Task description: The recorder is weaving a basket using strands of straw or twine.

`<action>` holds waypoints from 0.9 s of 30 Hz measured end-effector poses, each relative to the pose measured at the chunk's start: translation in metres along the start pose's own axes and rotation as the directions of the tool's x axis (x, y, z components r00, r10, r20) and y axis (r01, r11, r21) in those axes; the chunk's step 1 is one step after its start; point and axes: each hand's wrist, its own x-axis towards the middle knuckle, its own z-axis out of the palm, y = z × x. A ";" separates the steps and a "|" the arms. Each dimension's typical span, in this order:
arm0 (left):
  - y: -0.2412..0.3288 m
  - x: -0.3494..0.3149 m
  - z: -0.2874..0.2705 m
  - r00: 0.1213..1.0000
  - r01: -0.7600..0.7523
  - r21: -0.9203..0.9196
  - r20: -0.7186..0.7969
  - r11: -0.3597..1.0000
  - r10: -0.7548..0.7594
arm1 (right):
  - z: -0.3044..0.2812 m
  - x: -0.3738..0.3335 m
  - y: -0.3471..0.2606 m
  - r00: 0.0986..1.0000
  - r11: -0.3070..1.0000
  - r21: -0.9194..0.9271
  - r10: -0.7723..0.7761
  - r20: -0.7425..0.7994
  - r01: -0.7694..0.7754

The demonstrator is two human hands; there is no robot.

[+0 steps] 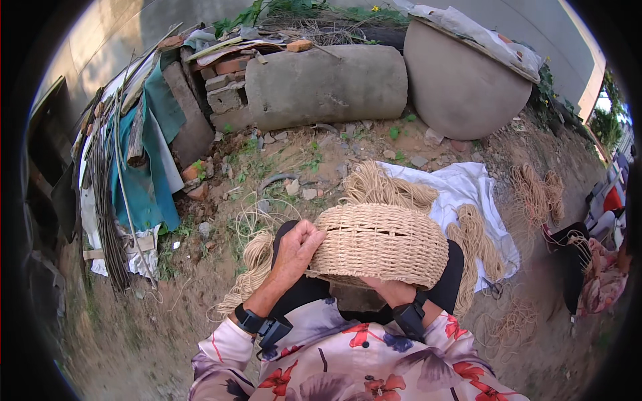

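A round basket woven from pale straw-coloured cord [384,240] rests tilted on my lap, its opening toward me. A dark narrow gap runs across its upper wall. My left hand [299,248] is closed, its fingers curled against the basket's left side. Whatever sits in that grip is too small to make out. My right hand [391,290] reaches in under the near rim, and its fingers are hidden inside the basket.
Cord bundles [384,186] lie beyond the basket, partly on a white cloth [468,194], with more cord [257,264] by my left knee. Scissors [493,290] lie to the right. Another person [598,267] sits at far right. A concrete cylinder [328,87] and large pot [461,80] stand behind.
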 end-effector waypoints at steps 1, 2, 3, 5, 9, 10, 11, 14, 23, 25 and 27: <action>0.006 -0.002 0.000 0.999 -0.026 -0.004 0.027 1.000 0.027 | -0.006 -0.007 0.003 0.997 0.998 0.004 0.064 0.050 -0.064; 0.012 -0.006 -0.001 0.998 -0.014 -0.016 0.054 1.000 0.015 | -0.011 -0.012 0.007 0.994 0.988 -0.149 0.041 0.103 -0.026; 0.019 -0.009 -0.002 0.995 -0.042 -0.023 0.095 0.999 0.044 | -0.017 -0.018 0.011 0.992 0.962 -0.272 0.001 0.123 0.033; 0.030 -0.015 -0.005 0.984 -0.022 -0.049 0.176 0.999 0.030 | -0.021 -0.027 0.014 0.993 0.974 -0.225 0.020 0.118 0.007; 0.047 -0.013 -0.011 0.965 -0.218 0.163 0.185 0.962 0.187 | -0.023 -0.032 0.012 0.998 0.995 -0.098 0.033 0.056 -0.027; 0.049 -0.011 -0.013 0.954 -0.269 0.191 0.191 0.944 0.233 | -0.023 -0.032 0.012 0.998 0.997 -0.075 0.038 0.041 -0.035; 0.050 -0.009 -0.014 0.941 -0.316 0.217 0.199 0.924 0.275 | -0.022 -0.031 0.012 0.999 0.997 -0.064 0.039 0.034 -0.037; 0.049 -0.005 -0.017 0.928 -0.356 0.215 0.193 0.909 0.318 | -0.023 -0.030 0.014 0.999 0.999 -0.028 0.047 0.018 -0.047; 0.029 -0.010 -0.015 0.855 -0.518 0.273 0.184 0.811 0.485 | -0.013 -0.021 0.009 0.975 0.989 -0.053 0.142 0.170 -0.134; 0.023 -0.008 -0.014 0.794 -0.607 0.317 0.196 0.728 0.576 | -0.011 -0.018 0.006 0.977 0.989 0.029 0.138 0.160 -0.144; 0.019 -0.010 -0.015 0.781 -0.620 0.380 0.212 0.687 0.588 | -0.008 -0.015 0.003 0.966 0.955 0.193 0.191 0.174 -0.224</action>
